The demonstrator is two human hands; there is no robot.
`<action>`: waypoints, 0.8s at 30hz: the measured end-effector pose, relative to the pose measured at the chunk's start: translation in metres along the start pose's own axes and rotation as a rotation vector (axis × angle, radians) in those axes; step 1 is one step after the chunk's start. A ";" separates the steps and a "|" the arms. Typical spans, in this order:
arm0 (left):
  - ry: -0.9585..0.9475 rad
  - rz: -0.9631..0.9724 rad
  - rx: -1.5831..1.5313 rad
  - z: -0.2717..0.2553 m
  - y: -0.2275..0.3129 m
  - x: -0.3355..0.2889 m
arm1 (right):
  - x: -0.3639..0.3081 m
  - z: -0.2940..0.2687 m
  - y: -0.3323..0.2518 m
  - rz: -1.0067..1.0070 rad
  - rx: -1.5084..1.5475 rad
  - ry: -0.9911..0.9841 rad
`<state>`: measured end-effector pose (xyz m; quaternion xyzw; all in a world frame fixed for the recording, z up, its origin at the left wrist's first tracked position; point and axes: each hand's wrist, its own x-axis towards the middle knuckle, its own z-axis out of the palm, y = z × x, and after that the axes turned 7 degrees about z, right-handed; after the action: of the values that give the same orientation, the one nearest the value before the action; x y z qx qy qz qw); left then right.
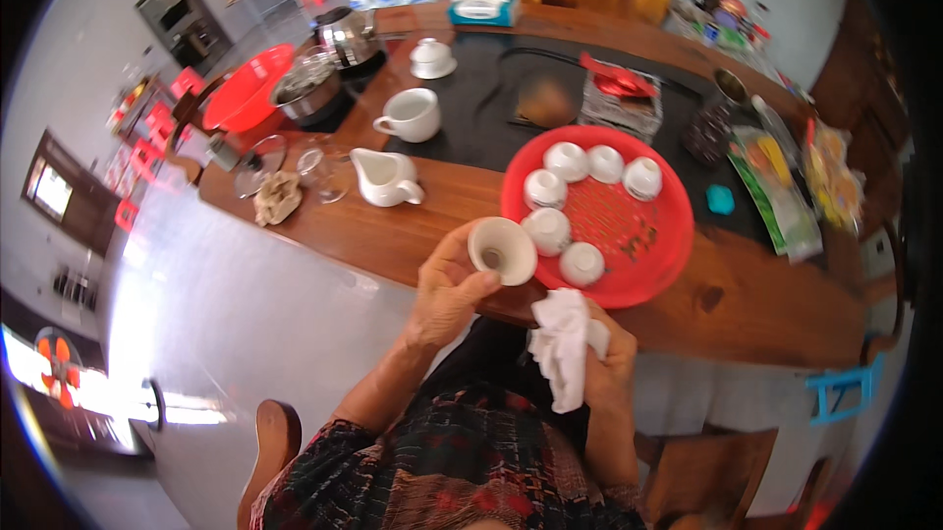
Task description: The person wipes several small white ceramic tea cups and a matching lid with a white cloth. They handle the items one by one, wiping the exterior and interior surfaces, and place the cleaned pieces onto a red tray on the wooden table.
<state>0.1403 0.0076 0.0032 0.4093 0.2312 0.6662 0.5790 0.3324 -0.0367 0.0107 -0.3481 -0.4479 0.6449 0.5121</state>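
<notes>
My left hand (447, 289) is closed round a small white teacup (503, 251), its mouth tilted up toward me, beside the near left rim of a red tray (643, 279). Something dark shows at the bottom of the cup. My right hand (611, 348) grips a crumpled white cloth (562, 338) just in front of the tray, apart from the cup. Several small white cups stand upside down on the tray, among them one cup (582, 264) near the cloth and another cup (547, 229) beside the held one.
On the wooden table (462, 206), left of the tray, stand a white pitcher (385, 177), a white mug (410, 115), a lidded bowl (432, 58) and a glass (322, 171). A crumpled brown cloth (278, 198) lies near the edge. Food packages (776, 191) lie at right.
</notes>
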 end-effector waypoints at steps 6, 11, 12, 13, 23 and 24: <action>0.026 0.153 0.258 -0.011 0.005 0.003 | 0.000 -0.002 0.001 -0.060 -0.099 0.140; 0.105 0.219 0.483 -0.029 -0.009 0.008 | 0.006 0.008 0.006 -0.057 -0.094 0.105; 0.137 0.243 0.533 -0.029 -0.013 0.009 | 0.006 0.008 0.008 -0.052 -0.120 0.097; 0.168 0.267 0.582 -0.028 -0.015 0.010 | 0.007 0.007 0.010 -0.047 -0.146 0.087; 0.170 0.313 1.257 -0.018 -0.007 0.011 | 0.012 0.008 0.010 -0.031 -0.217 0.130; 0.174 0.320 1.283 -0.019 -0.007 0.011 | 0.012 0.008 0.009 -0.029 -0.205 0.134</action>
<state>0.1291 0.0232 -0.0102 0.6467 0.5638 0.5050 0.0939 0.3187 -0.0271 0.0049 -0.4346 -0.4811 0.5636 0.5118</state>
